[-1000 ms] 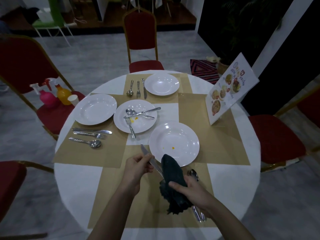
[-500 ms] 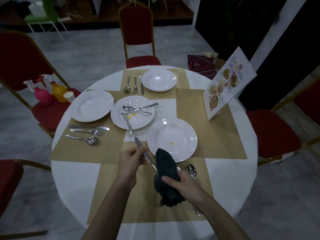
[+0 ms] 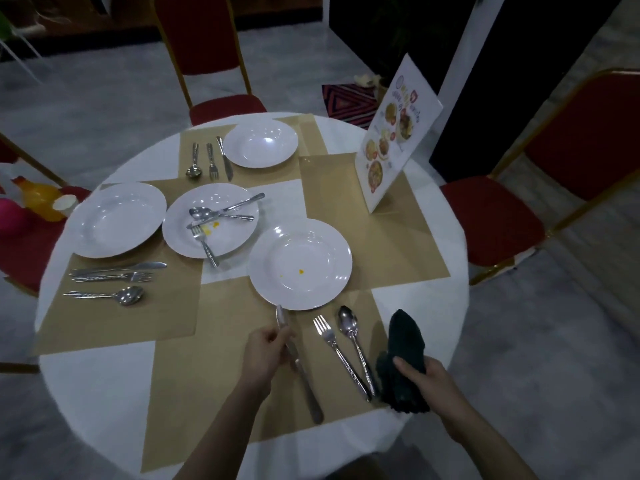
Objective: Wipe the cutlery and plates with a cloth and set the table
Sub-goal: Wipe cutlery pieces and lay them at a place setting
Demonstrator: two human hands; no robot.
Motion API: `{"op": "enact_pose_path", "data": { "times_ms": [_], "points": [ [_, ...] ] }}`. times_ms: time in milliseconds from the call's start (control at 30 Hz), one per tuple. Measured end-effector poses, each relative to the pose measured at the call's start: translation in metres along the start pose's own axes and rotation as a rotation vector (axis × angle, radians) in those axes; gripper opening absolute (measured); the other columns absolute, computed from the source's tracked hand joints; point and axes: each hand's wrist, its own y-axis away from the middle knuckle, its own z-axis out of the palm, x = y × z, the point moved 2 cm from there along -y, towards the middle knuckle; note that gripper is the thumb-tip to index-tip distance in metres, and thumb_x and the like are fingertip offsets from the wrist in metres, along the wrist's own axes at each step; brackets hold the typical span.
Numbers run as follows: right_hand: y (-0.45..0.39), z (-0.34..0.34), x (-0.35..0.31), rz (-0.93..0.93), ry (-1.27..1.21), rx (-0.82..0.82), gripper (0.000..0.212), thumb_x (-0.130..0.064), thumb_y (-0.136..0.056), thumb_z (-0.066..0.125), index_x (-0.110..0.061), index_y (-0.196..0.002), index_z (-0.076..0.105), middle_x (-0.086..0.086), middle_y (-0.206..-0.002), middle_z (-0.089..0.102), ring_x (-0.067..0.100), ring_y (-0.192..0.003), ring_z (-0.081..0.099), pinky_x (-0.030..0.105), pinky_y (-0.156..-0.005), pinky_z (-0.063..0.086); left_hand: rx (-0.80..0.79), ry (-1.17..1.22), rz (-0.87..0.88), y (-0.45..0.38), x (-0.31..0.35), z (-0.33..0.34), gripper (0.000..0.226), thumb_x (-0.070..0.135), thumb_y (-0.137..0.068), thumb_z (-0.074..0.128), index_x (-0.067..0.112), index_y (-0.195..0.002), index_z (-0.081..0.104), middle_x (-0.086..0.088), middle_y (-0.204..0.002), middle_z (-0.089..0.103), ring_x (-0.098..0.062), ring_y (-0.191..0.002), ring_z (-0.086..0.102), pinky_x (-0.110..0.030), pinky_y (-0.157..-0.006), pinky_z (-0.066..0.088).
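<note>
My left hand [image 3: 268, 351] pinches a table knife [image 3: 300, 367] near its blade, laying it on the near tan placemat [image 3: 207, 393]. Beside it to the right lie a fork [image 3: 337, 351] and a spoon [image 3: 353, 337]. My right hand [image 3: 420, 374] grips a dark cloth [image 3: 403, 355] right of the spoon. A white plate with yellow specks [image 3: 300, 263] sits just beyond the cutlery. Another white plate [image 3: 211, 225] at the centre carries several dirty pieces of cutlery [image 3: 221, 214].
Two set places with white plates [image 3: 117, 220] [image 3: 260, 143] and cutlery [image 3: 110, 278] [image 3: 209, 161] lie left and far. A menu card [image 3: 398, 133] stands at the right. Red chairs [image 3: 207, 57] [image 3: 540, 188] ring the round table [image 3: 90, 393]. Bottles [image 3: 38, 199] sit on the left chair.
The cloth has come off the knife and moved right with my right hand. My left hand has lowered the knife onto the placemat left of the fork.
</note>
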Motion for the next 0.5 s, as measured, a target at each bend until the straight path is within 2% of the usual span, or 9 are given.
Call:
{"op": "enact_pose_path", "data": {
  "times_ms": [67,133,267,400,500],
  "points": [
    [0.0,-0.002,0.003,0.007,-0.021,0.012,0.026,-0.024,-0.091,0.065,-0.006,-0.109,0.068,0.008,-0.096,0.075,0.023,-0.091,0.072,0.036,-0.08,0.058,-0.024,-0.027,-0.011,-0.005,-0.005,0.012,0.031,0.014,-0.089,0.063,-0.015,-0.078,0.059,-0.013,-0.06,0.053,-0.021,-0.056,0.053,-0.034,-0.055,0.047],
    [0.002,-0.002,0.005,0.01,-0.046,0.019,0.022,-0.022,-0.092,0.064,-0.008,-0.108,0.068,0.007,-0.096,0.075,0.02,-0.09,0.072,0.028,-0.073,0.057,-0.052,-0.052,-0.017,-0.008,-0.007,0.022,0.031,0.014,-0.089,0.063,-0.012,-0.072,0.059,-0.012,-0.057,0.053,-0.022,-0.054,0.053,-0.035,-0.057,0.047],
    [0.003,-0.004,0.006,0.014,-0.075,0.038,0.019,-0.022,-0.092,0.063,-0.01,-0.107,0.067,0.007,-0.098,0.075,0.019,-0.089,0.071,0.021,-0.066,0.055,-0.018,-0.068,-0.012,-0.005,-0.01,0.035,0.034,0.017,-0.087,0.066,-0.008,-0.066,0.06,-0.009,-0.052,0.056,-0.018,-0.048,0.052,-0.029,-0.054,0.046],
    [0.002,-0.003,0.006,0.014,-0.088,0.034,0.02,-0.021,-0.093,0.062,-0.01,-0.108,0.067,0.007,-0.098,0.074,0.019,-0.09,0.071,0.025,-0.073,0.057,-0.043,-0.082,0.013,0.006,-0.011,0.037,0.031,0.016,-0.09,0.064,0.004,-0.062,0.058,-0.01,-0.053,0.057,-0.019,-0.049,0.055,-0.028,-0.052,0.047],
    [0.001,-0.003,0.007,0.011,-0.093,0.01,0.024,-0.026,-0.093,0.061,-0.012,-0.111,0.067,0.006,-0.101,0.074,0.019,-0.094,0.07,0.032,-0.082,0.057,-0.035,-0.102,-0.012,0.012,-0.019,0.033,0.034,0.014,-0.09,0.065,0.006,-0.058,0.057,-0.009,-0.05,0.055,-0.019,-0.048,0.054,-0.031,-0.054,0.047]
  ]
}}
